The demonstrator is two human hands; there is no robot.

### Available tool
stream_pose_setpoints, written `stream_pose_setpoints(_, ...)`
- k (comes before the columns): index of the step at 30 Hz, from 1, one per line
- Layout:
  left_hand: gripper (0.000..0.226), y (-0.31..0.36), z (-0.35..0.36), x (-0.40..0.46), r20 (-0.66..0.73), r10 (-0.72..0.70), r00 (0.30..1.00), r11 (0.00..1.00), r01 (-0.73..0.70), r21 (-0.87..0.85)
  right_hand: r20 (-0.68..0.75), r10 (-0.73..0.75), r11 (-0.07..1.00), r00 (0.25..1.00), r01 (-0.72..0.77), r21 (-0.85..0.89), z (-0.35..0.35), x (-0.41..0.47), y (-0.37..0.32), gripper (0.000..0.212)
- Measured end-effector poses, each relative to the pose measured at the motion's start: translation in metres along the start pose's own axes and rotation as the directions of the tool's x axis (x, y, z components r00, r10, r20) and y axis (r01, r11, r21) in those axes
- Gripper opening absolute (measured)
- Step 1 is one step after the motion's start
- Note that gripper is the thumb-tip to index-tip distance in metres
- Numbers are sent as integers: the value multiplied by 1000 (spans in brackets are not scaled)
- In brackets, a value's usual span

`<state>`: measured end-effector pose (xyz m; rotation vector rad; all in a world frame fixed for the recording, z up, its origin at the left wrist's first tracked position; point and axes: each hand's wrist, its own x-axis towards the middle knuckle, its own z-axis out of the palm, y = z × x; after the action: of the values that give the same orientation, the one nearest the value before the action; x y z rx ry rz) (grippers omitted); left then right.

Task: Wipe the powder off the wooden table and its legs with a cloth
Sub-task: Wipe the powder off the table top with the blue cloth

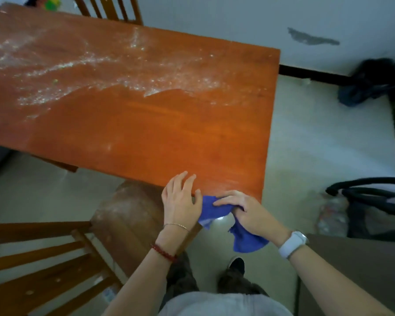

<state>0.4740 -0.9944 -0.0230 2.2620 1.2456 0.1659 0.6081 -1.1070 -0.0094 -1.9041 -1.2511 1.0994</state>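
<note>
Right-hand grip (242,210) around blue cloth (217,209)

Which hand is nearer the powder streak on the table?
Left. The left hand rests flat on the table's near edge, just nearer the powder. The right hand grips the blue cloth at that edge, slightly further back.

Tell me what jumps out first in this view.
White powder streaks across the far half of the orange wooden table. At its near edge, the right hand grips a bright blue cloth, while the left hand rests open beside it, thumb touching the cloth.
</note>
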Motion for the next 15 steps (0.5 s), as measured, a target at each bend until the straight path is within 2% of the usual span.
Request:
stream_pose_setpoints(4,41,72,45,-30,84,27,996,999,-23,-48,-194,141,984,971,-117,131,-39,-65,43,52)
stream_pose_setpoints(7,48,115,62,-40,172,146,974,983,-124,-134,-313,190,972,931,-132,197,-70,-99,67,52)
stream_pose_setpoints(9,65,147,74,-43,288,306,908,942,-245,-227,-362,206,959,909,-113,262,-93,-118,83,47)
stream_pose_setpoints(11,72,151,77,-41,365,389,846,914,-305,-267,-374,216,935,902,-82,344,-96,-119,84,41)
stream_pose_setpoints(13,59,161,82,-39,398,380,835,914,-275,-297,-415,242,920,877,-71,386,-105,-125,89,38)
stream_pose_setpoints(15,39,170,81,-37,348,296,889,920,-168,-353,-414,256,916,874,-82,392,-110,-128,93,31)
